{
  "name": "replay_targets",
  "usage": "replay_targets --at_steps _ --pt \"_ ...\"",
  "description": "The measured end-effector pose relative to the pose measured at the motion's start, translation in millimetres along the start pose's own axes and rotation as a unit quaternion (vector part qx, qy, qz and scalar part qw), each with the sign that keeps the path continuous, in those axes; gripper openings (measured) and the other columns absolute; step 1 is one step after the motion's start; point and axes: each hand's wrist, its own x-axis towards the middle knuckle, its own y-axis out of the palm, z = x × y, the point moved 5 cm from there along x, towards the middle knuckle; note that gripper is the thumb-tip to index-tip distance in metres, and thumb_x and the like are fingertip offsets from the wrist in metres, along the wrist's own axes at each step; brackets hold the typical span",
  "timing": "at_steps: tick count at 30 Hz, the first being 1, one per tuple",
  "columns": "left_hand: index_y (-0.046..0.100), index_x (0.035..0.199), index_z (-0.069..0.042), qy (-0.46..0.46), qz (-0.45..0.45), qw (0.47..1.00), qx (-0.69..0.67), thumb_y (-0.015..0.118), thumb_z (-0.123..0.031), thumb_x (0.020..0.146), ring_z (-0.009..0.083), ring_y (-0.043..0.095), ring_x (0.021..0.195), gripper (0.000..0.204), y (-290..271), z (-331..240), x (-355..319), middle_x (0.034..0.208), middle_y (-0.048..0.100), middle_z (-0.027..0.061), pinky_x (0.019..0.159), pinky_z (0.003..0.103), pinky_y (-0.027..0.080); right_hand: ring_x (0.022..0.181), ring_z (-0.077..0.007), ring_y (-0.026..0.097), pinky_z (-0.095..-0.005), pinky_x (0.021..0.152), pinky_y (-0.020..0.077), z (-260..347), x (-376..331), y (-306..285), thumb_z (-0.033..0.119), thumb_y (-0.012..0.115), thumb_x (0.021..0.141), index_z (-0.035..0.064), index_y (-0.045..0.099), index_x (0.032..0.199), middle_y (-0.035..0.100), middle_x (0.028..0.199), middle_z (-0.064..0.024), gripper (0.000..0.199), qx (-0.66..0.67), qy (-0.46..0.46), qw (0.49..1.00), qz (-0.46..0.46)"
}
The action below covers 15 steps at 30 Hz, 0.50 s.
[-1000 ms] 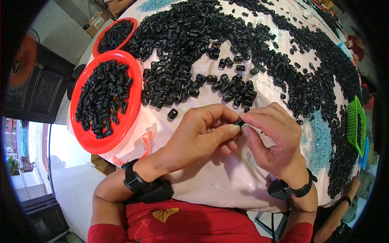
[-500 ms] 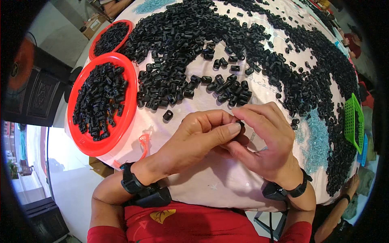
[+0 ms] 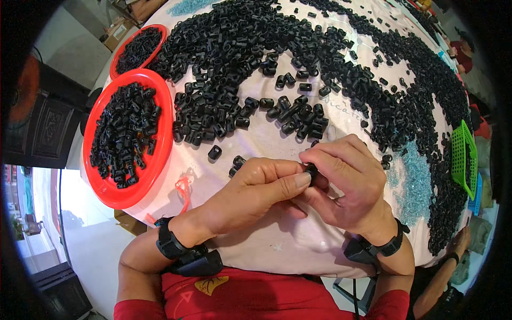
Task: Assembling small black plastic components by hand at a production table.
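parts newly visible beside the hands

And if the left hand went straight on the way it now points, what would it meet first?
The left hand, which seems to pinch a small black piece, would probably meet the right hand first; their depth is hard to judge.

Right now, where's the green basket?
In the head view, the green basket is at the far right, at the table's right-hand edge, with black parts bordering it on the left.
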Motion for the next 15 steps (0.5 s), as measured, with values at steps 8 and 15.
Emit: replay_targets --at_steps 8,15 --pt "0.068 0.124 0.001 -0.019 -0.014 0.999 -0.028 0.054 -0.027 0.109 0.0086 0.067 0.102 0.034 -0.5 2.0 -1.2 0.114 0.072 0.0065 0.084 0.023 0.057 0.078 -0.0288 0.065 -0.0355 0.067 0.0557 -0.9 -1.9 4.6 0.005 0.086 0.06 0.003 0.071 0.104 0.07 0.095 -0.0103 0.047 -0.008 -0.028 1.0 0.012" --pt "0.055 0.136 0.007 -0.009 -0.068 0.994 -0.089 0.046 -0.031 0.111 0.0209 0.072 0.1 0.047 3.3 -1.2 -1.2 0.119 0.07 0.0167 0.088 0.033 0.06 0.079 -0.0277 0.067 -0.0345 0.066 0.0556 -9.5 -0.2 0.7 0.008 0.089 0.065 0.0028 0.072 0.104 0.072 0.097 -0.011 0.043 0.007 -0.008 1.0 -0.027"
